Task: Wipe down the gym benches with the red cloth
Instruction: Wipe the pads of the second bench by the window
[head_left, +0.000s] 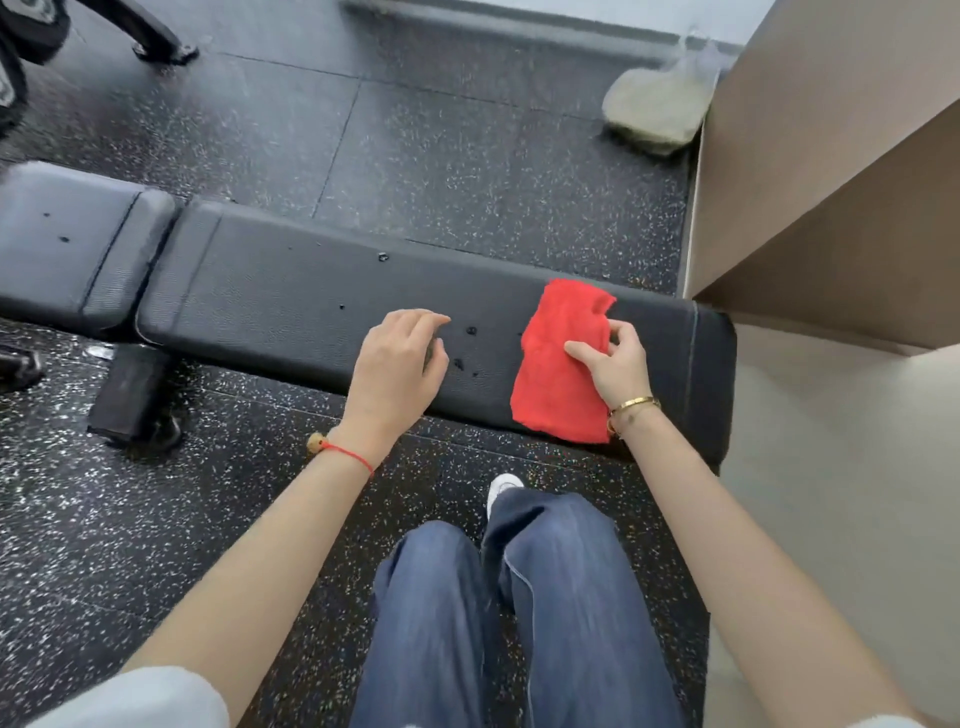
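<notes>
1. The red terry cloth (558, 364) lies spread flat near the right-hand end of the long black padded vinyl bench pad (311, 312). Its lower corner hangs slightly over the pad's near edge.
2. The cloth is roughly oblong, with its long axis running from the pad's far edge to the near one, across the bench, not along it. Its edges are ragged, and the top right corner is notched or folded.
3. The right hand (618, 364) sits on the cloth's right edge. Thumb and forefinger pinch the fabric while the other fingers curl above it. This hand is plainly the nearer one and already has the cloth.
4. The left hand (397, 358) hovers over or lightly rests on the bare pad to the left of the cloth and apart from it, fingers loosely bent and holding nothing.
5. Between the two hands the pad carries several small dark spots or droplets (470, 332), with more scattered further left. I judge that the unwiped stretch lies leftward from the cloth, so the coming stroke would run along the bench's length toward the left hand.
6. A second, shorter grey-black seat pad (72, 239) adjoins the long one at the left and also shows specks.
7. All this stands on speckled black rubber flooring (467, 156). A tan cardboard box (831, 182) stands at the right, beyond the bench end.
</notes>
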